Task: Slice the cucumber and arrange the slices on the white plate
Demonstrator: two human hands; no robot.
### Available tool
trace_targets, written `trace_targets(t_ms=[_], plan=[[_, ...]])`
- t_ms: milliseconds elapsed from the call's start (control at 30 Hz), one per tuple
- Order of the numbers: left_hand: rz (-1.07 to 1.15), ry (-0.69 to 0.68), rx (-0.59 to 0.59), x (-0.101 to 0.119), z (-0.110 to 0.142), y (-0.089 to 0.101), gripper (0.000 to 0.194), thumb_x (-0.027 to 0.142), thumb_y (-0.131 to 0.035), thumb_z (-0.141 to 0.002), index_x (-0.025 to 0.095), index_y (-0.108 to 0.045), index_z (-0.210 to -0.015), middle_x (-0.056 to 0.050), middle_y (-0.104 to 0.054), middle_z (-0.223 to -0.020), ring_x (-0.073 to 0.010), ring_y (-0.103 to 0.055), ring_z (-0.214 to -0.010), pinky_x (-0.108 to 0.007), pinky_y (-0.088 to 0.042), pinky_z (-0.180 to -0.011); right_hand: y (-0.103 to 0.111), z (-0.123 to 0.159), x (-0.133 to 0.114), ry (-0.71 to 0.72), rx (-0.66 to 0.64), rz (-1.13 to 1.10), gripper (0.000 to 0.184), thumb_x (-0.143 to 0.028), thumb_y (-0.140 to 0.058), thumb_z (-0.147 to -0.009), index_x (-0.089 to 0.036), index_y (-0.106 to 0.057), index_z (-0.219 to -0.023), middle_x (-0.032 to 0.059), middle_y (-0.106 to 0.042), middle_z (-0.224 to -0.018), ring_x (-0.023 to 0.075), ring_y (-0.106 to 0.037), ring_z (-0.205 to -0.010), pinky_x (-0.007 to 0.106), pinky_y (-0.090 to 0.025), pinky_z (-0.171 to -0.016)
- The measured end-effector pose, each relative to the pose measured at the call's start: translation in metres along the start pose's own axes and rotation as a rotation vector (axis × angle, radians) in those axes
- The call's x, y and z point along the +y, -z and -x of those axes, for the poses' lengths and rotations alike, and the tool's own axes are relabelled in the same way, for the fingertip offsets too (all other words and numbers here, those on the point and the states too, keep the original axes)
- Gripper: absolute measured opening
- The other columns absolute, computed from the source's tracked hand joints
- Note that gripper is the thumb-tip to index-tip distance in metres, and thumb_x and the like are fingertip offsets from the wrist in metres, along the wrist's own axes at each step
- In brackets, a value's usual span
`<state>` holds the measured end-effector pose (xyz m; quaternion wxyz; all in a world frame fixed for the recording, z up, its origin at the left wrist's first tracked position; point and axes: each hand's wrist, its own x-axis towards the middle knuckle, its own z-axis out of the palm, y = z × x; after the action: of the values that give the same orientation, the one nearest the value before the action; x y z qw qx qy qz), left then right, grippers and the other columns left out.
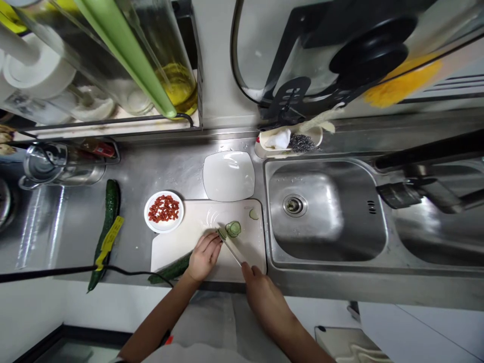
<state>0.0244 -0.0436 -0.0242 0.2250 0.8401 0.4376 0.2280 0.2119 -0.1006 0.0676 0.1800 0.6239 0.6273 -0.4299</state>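
Observation:
My left hand (204, 255) is closed over a dark green cucumber (172, 268) lying on a white cutting board (242, 276). Most of the cucumber's cut end is hidden under the fingers. My right hand (262, 297) grips a knife (231, 249), its blade angled up and left against the cucumber's end beside my left fingertips. Thin cucumber slices (233, 229) are heaped just right of the blade. One separate slice (253, 214) lies near the board's upper right corner.
A white bowl of red berries (164, 208) overlaps the board's left corner. Behind the board sits a white plate (229, 176). A taped second cucumber (110, 222) lies left. A steel sink (328, 212) and faucet (419, 189) are right. A black cable (124, 270) crosses the lower left.

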Motion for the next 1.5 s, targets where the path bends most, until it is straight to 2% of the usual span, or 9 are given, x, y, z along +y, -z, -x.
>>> trace_targets(t_ms=[733, 933, 1167, 1333, 1500], plan=[[-0.001, -0.014, -0.007, -0.002, 0.002, -0.003, 0.029, 0.012, -0.052, -0.088, 0.017, -0.059, -0.115, -0.007, -0.067, -0.108, -0.0194, -0.059, -0.109, -0.04, -0.05, -0.098, -0.015, -0.029, 0.0, 0.044, 0.097, -0.009, 0.039, 0.0, -0.031, -0.084, -0.016, -0.055, -0.111, 0.0084, -0.064, -0.09, 0.0165, -0.064, -0.079, 0.022, -0.043, -0.064], [0.005, -0.006, -0.017, -0.002, 0.002, -0.002, 0.03, 0.012, -0.052, -0.088, 0.018, -0.058, -0.117, -0.007, -0.066, -0.11, -0.0198, -0.059, -0.111, -0.041, -0.049, -0.099, -0.01, -0.04, -0.004, 0.054, 0.074, -0.048, 0.044, 0.001, -0.029, -0.084, -0.015, -0.053, -0.117, 0.0094, -0.065, -0.092, 0.0168, -0.064, -0.078, 0.023, -0.041, -0.062], [0.017, -0.001, -0.011, -0.001, 0.002, -0.003, 0.03, 0.012, -0.051, -0.088, 0.018, -0.058, -0.118, -0.008, -0.066, -0.11, -0.0199, -0.058, -0.111, -0.041, -0.05, -0.098, -0.023, -0.052, -0.006, 0.03, 0.055, -0.064, 0.046, -0.001, -0.023, -0.085, -0.015, -0.053, -0.117, 0.0105, -0.064, -0.093, 0.0178, -0.064, -0.081, 0.025, -0.041, -0.064], [0.013, 0.0, -0.019, -0.001, 0.003, -0.002, 0.031, 0.014, -0.05, -0.09, 0.018, -0.057, -0.12, -0.008, -0.065, -0.112, -0.0207, -0.058, -0.112, -0.043, -0.05, -0.099, -0.023, -0.05, -0.004, 0.019, 0.074, -0.085, 0.044, -0.003, -0.026, -0.087, -0.014, -0.05, -0.122, 0.0108, -0.064, -0.096, 0.0185, -0.064, -0.084, 0.026, -0.043, -0.067], [0.005, 0.007, -0.017, -0.002, 0.005, -0.003, 0.031, 0.016, -0.05, -0.09, 0.018, -0.057, -0.12, -0.009, -0.065, -0.112, -0.0207, -0.058, -0.112, -0.042, -0.05, -0.099, -0.018, -0.036, 0.0, -0.046, 0.097, -0.055, 0.04, -0.005, -0.03, -0.089, -0.015, -0.049, -0.122, 0.01, -0.065, -0.099, 0.0179, -0.066, -0.084, 0.024, -0.045, -0.065]])
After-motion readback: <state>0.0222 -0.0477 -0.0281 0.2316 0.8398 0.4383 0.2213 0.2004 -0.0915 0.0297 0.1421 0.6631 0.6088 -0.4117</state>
